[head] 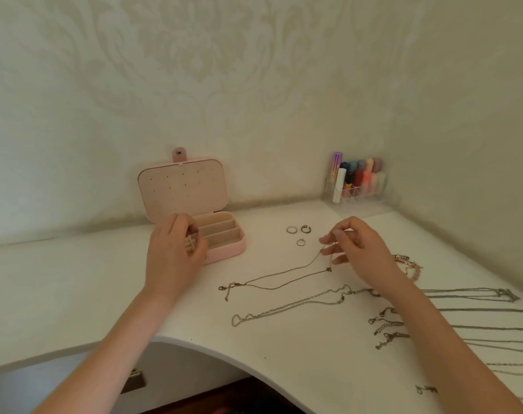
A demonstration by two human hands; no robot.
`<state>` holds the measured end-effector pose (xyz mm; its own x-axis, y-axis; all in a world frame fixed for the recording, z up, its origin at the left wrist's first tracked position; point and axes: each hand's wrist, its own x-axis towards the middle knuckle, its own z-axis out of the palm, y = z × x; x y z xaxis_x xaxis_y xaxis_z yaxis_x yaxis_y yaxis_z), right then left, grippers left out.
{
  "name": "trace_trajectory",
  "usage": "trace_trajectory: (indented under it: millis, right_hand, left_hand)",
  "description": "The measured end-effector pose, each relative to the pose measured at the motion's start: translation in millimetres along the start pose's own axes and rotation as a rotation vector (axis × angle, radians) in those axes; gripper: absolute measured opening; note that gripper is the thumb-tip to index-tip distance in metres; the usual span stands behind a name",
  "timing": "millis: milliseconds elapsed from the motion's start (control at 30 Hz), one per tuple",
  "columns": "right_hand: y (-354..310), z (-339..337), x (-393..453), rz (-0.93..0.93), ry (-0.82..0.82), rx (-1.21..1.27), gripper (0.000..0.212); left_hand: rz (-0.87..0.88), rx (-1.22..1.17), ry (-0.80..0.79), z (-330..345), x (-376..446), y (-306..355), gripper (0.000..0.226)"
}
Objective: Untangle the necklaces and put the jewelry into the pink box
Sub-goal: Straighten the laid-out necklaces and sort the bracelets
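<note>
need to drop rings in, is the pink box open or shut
Open: the pink box has its lid standing upright against the wall, compartments showing.

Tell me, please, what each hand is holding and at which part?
The right hand pinches the thin necklace at the looped end, opposite its clasp. The left hand hovers curled over the pink box; whether it holds anything cannot be told.

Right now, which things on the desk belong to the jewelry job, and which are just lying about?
Job:
pink box, lid open
thin necklace, pinched by right hand
second chain
three rings
bracelets
left hand at the box

Lying about:
clear organizer of markers
</note>
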<state>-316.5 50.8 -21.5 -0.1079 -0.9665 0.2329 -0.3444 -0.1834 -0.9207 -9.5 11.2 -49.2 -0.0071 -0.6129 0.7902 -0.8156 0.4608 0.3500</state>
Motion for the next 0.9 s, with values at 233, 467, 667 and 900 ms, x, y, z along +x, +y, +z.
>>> trace_trajectory:
  millis: [233, 467, 667, 900]
  right_hand:
    - [-55.0, 15.1, 0.0, 0.006, -0.131, 0.323, 0.014]
    - [-100.6, 21.9, 22.4, -0.190, -0.088, 0.288, 0.018]
    - [-84.1, 27.5, 24.5, -0.158, -0.273, -0.254, 0.026]
    - [-87.4, 44.0, 31.1, -0.187, -0.409, -0.385, 0.028]
  left_hand:
    - [-0.163, -0.598, -0.520, 15.9, 10.7, 89.4, 0.038]
    - [-0.365, -1.028, -0.828, 29.6, 17.8, 100.8, 0.020]
    - [-0.391, -0.929, -0.743, -5.6, 36.0, 79.5, 0.025]
    - [-0.363, -0.757, -0.973, -33.5, 68.8, 59.8, 0.019]
